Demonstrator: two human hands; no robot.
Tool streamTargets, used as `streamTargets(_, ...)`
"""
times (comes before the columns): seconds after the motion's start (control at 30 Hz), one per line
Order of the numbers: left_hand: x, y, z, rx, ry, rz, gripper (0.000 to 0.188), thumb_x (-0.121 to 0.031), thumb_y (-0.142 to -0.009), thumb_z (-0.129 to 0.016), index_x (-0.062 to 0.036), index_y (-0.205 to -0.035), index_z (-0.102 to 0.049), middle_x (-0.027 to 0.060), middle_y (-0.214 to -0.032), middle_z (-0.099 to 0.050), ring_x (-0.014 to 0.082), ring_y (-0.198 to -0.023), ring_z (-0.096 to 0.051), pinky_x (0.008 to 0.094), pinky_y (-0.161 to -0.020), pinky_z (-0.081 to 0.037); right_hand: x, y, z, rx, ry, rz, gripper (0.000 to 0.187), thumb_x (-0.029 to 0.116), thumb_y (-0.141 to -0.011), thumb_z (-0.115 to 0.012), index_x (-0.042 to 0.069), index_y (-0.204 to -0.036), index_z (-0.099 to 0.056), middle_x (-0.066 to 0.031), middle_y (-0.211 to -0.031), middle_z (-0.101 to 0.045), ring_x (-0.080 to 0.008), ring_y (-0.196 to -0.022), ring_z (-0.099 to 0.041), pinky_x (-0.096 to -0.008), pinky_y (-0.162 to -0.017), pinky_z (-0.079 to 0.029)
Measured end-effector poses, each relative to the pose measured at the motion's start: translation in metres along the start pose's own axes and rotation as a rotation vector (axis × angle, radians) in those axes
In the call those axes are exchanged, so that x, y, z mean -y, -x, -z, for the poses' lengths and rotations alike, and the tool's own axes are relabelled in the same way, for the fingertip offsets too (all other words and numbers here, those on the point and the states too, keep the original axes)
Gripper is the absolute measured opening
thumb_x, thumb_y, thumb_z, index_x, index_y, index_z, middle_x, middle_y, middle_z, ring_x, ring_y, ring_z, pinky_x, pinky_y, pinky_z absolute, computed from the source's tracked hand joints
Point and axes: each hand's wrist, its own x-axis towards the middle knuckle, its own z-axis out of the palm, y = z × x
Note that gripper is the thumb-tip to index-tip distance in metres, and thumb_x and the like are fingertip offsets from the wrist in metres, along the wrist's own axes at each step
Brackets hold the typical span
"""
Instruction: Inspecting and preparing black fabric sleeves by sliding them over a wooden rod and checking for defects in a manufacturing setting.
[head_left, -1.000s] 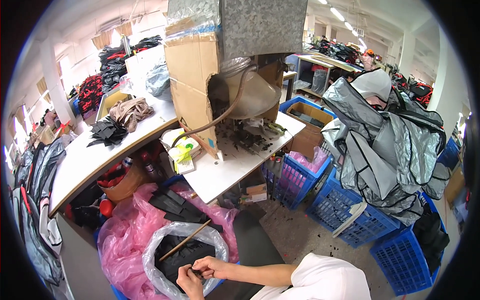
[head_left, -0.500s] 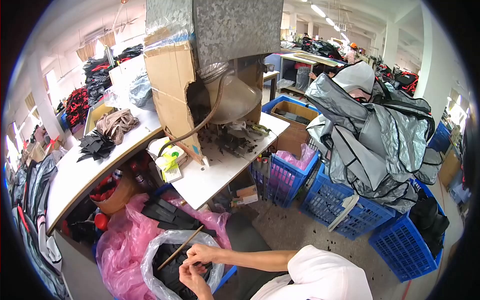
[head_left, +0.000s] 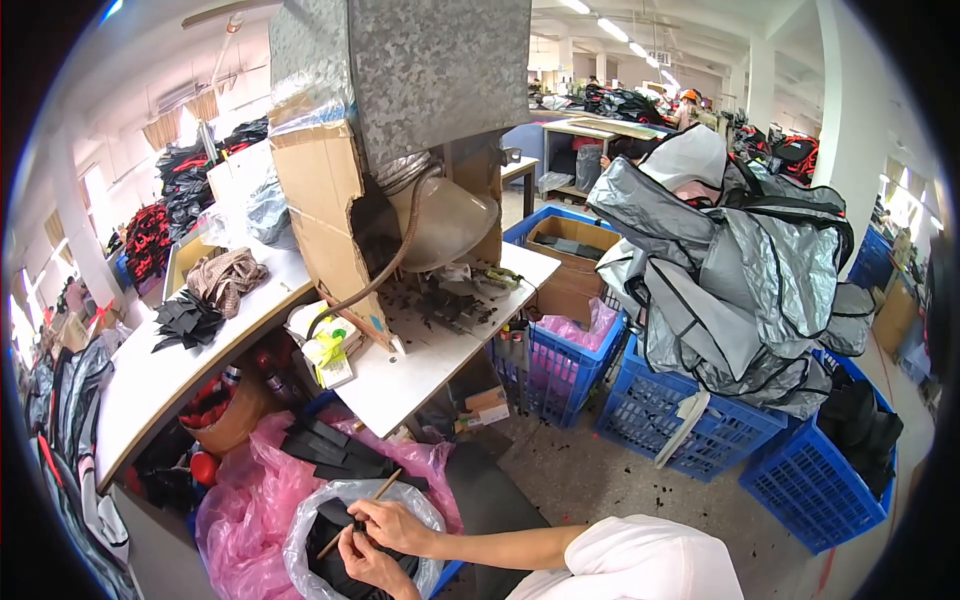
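My right hand and my left hand are close together above a clear plastic bag. Their fingertips are pinched on a small black piece, partly covered by the fingers. Black flat strips lie inside the bag below. A thin wooden stick slants across the bag's opening, its middle hidden behind my right hand. Beside the bag, more black strips rest on pink plastic sheeting.
A white worktable stands ahead, with a lamp-like shade between cardboard and a metal hood. At right, blue crates carry a heap of silver covers. Dark scraps litter the floor.
Both hands have shifted slightly left and down in the picture, and a black piece now shows between the fingertips. The whole view has also shifted a little.
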Motion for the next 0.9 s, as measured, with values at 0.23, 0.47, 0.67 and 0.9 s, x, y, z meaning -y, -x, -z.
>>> streamTargets(0.23, -0.017, -0.003, 0.017, 0.181, 0.657, 0.583, 0.008, -0.005, -0.086, -0.051, -0.0043, -0.091, -0.057, 0.0015, -0.082, -0.058, 0.0107, -0.072, -0.057, 0.0257, -0.061, -0.048, 0.005, 0.007, 0.005, -0.119, 0.079, 0.354, 0.033, -0.001, -0.077, -0.052, 0.001, -0.11, -0.046, -0.0161, -0.088, -0.058, -0.0355, -0.081, -0.059, -0.0402, -0.07, -0.049)
streamTargets(0.47, 0.013, -0.013, 0.038, 0.317, 0.8, 0.73, 0.008, -0.011, -0.087, -0.054, -0.006, -0.093, -0.056, 0.0008, -0.085, -0.057, 0.0129, -0.083, -0.057, 0.031, -0.065, -0.047, 0.001, -0.009, -0.008, 0.081, -0.97, -0.499, 0.034, -0.005, -0.074, -0.056, 0.0, -0.105, -0.043, -0.0084, -0.085, -0.06, -0.0107, -0.07, -0.054, -0.0223, -0.057, -0.045)
streamTargets(0.67, 0.002, 0.013, 0.057, 0.298, 0.257, 0.256, 0.011, -0.007, -0.085, -0.059, 0.0024, -0.09, -0.061, 0.011, -0.092, -0.058, 0.0218, -0.085, -0.055, 0.0326, -0.075, -0.046, 0.0, 0.005, 0.016, 0.334, -0.684, -0.492, 0.031, -0.003, -0.073, -0.059, 0.001, -0.1, -0.044, -0.0081, -0.084, -0.06, -0.0097, -0.067, -0.053, -0.0219, -0.053, -0.04)
streamTargets(0.9, -0.02, 0.015, 0.034, 0.166, -0.16, -0.137, 0.008, -0.007, -0.085, -0.057, 0.0009, -0.086, -0.056, 0.0048, -0.093, -0.051, 0.016, -0.086, -0.053, 0.0301, -0.067, -0.044, -0.001, 0.024, -0.007, -0.049, -0.091, -0.088, 0.02, 0.002, -0.081, -0.052, 0.003, -0.098, -0.042, -0.0143, -0.076, -0.057, -0.0305, -0.07, -0.062, -0.0386, -0.061, -0.048)
